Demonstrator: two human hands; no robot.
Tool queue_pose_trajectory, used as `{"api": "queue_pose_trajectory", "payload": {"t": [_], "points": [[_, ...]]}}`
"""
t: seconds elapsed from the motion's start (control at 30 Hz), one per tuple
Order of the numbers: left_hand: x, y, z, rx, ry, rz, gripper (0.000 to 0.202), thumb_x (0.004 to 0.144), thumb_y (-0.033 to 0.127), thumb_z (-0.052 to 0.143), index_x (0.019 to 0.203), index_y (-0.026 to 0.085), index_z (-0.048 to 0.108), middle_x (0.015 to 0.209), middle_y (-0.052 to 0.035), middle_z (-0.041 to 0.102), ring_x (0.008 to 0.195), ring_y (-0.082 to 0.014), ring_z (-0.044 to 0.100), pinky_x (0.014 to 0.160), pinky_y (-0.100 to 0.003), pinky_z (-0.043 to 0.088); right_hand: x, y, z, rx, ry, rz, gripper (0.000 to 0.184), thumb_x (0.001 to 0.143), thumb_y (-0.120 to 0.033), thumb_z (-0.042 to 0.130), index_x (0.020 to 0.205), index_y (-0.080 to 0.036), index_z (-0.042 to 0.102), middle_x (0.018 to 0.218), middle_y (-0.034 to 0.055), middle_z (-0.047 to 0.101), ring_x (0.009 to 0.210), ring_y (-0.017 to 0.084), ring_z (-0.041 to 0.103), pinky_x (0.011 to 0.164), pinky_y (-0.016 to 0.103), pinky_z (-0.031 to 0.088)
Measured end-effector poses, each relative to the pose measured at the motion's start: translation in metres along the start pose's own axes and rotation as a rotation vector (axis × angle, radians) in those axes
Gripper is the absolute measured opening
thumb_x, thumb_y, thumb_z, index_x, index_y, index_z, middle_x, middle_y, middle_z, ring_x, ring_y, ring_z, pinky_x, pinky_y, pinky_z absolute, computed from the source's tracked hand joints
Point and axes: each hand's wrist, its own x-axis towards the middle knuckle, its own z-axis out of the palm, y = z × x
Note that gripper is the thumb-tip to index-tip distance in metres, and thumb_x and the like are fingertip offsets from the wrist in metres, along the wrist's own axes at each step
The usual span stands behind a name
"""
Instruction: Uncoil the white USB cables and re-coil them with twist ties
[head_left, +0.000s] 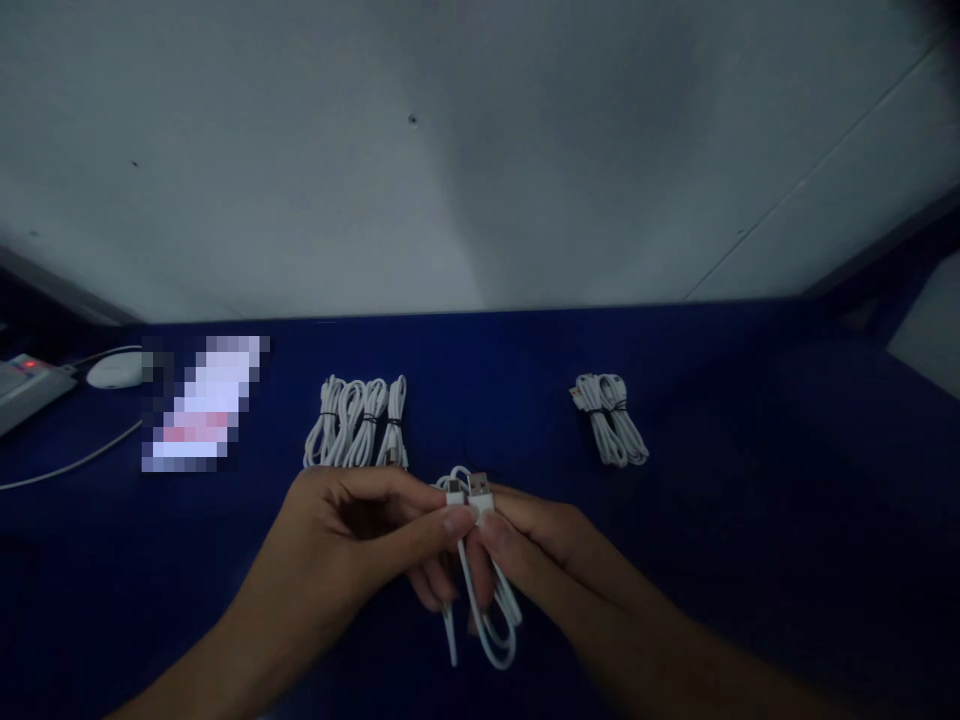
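My left hand (352, 535) and my right hand (536, 545) meet low in the middle of the view, both pinched on a white USB cable (484, 610). Its two plug ends (469, 490) stick up side by side between my thumbs and fingers. The rest of the cable hangs below my hands in loose loops. Just beyond my left hand lies a row of several coiled white cables (360, 420), each bound with a dark tie. One more coiled cable bundle (611, 415) lies apart to the right.
A dark blue cloth (750, 480) covers the table, with a white wall behind. At the far left are a blurred-out flat object (199, 405), a white rounded device (114, 370) with a thin cord, and a grey box (26, 385) with a red light.
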Motion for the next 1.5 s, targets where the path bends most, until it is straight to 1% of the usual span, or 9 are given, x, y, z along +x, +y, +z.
{"api": "queue_pose_trajectory", "payload": {"t": [0.13, 0.27, 0.5, 0.73, 0.97, 1.23, 1.33, 1.4, 1.5], "points": [[0.0009, -0.0016, -0.0009, 0.004, 0.001, -0.002, 0.01, 0.077, 0.011, 0.094, 0.082, 0.018, 0.09, 0.063, -0.0042, 0.082, 0.053, -0.0134, 0.075, 0.055, -0.013, 0.062, -0.0007, -0.003, -0.0004, -0.039, 0.004, 0.018, 0.047, 0.121, -0.03, 0.041, 0.078, -0.019, 0.058, 0.096, 0.0048, 0.071, 0.097, 0.018, 0.07, 0.092, 0.033, 0.054], [0.0002, -0.0023, -0.002, 0.027, -0.011, 0.016, 0.009, 0.078, 0.011, 0.093, 0.082, 0.018, 0.09, 0.063, -0.004, 0.082, 0.053, -0.0129, 0.075, 0.056, -0.013, 0.061, -0.0007, -0.0042, -0.0007, -0.038, 0.004, 0.018, 0.046, 0.12, -0.026, 0.042, 0.077, -0.02, 0.057, 0.093, 0.0035, 0.071, 0.096, 0.016, 0.071, 0.092, 0.031, 0.054], [-0.0006, -0.0027, -0.0026, 0.026, -0.015, 0.012, 0.008, 0.08, 0.012, 0.091, 0.083, 0.019, 0.09, 0.067, -0.0047, 0.083, 0.055, -0.0137, 0.076, 0.057, -0.015, 0.062, -0.0004, -0.0027, 0.0002, -0.002, 0.015, 0.009, 0.047, 0.12, -0.029, 0.044, 0.077, -0.019, 0.06, 0.09, 0.0031, 0.07, 0.095, 0.016, 0.071, 0.092, 0.031, 0.054], [0.0006, -0.0006, -0.0011, 0.03, -0.019, 0.015, 0.005, 0.079, 0.014, 0.093, 0.079, 0.018, 0.09, 0.064, -0.0045, 0.081, 0.054, -0.0134, 0.074, 0.056, -0.015, 0.061, -0.001, 0.0003, 0.0023, 0.017, 0.008, 0.009, 0.05, 0.12, -0.032, 0.041, 0.074, -0.02, 0.056, 0.096, 0.0056, 0.071, 0.1, 0.019, 0.072, 0.099, 0.037, 0.055], [0.0011, -0.0021, -0.0018, 0.022, -0.04, 0.022, 0.006, 0.083, 0.014, 0.091, 0.079, 0.018, 0.089, 0.064, -0.0038, 0.081, 0.055, -0.0127, 0.075, 0.057, -0.014, 0.061, 0.0001, 0.0011, 0.002, 0.002, 0.034, -0.007, 0.048, 0.12, -0.029, 0.043, 0.075, -0.02, 0.057, 0.094, 0.0042, 0.073, 0.096, 0.017, 0.072, 0.092, 0.032, 0.056], [0.0003, -0.0029, -0.003, -0.005, -0.039, 0.023, 0.006, 0.082, 0.014, 0.092, 0.078, 0.017, 0.088, 0.063, -0.0038, 0.08, 0.054, -0.0132, 0.074, 0.056, -0.015, 0.062, -0.0011, -0.0026, 0.001, -0.03, 0.028, 0.016, 0.05, 0.121, -0.032, 0.041, 0.075, -0.021, 0.057, 0.097, 0.0049, 0.074, 0.1, 0.018, 0.073, 0.1, 0.034, 0.056], [0.0004, -0.005, -0.0044, -0.009, -0.048, 0.027, 0.006, 0.084, 0.013, 0.09, 0.082, 0.018, 0.089, 0.063, -0.0031, 0.08, 0.055, -0.0133, 0.075, 0.057, -0.015, 0.062, -0.0018, -0.0051, 0.0, -0.044, 0.015, 0.016, 0.05, 0.121, -0.031, 0.04, 0.075, -0.021, 0.057, 0.095, 0.0046, 0.074, 0.099, 0.018, 0.072, 0.1, 0.035, 0.055], [0.0007, -0.0058, -0.0049, -0.004, -0.053, 0.026, 0.006, 0.086, 0.012, 0.089, 0.084, 0.018, 0.09, 0.064, -0.0028, 0.081, 0.056, -0.0133, 0.075, 0.058, -0.015, 0.062, -0.0019, -0.0063, -0.0008, -0.044, -0.006, 0.014, 0.049, 0.121, -0.028, 0.038, 0.077, -0.021, 0.057, 0.098, 0.0055, 0.074, 0.102, 0.019, 0.072, 0.101, 0.036, 0.055], [0.0007, -0.0055, -0.0047, 0.001, -0.052, 0.025, 0.008, 0.086, 0.013, 0.089, 0.079, 0.018, 0.088, 0.063, -0.0028, 0.08, 0.055, -0.0127, 0.075, 0.057, -0.014, 0.062, -0.0016, -0.007, -0.0017, -0.034, -0.008, 0.004, 0.047, 0.121, -0.027, 0.038, 0.077, -0.02, 0.056, 0.098, 0.0056, 0.073, 0.102, 0.019, 0.071, 0.1, 0.036, 0.055]]}}
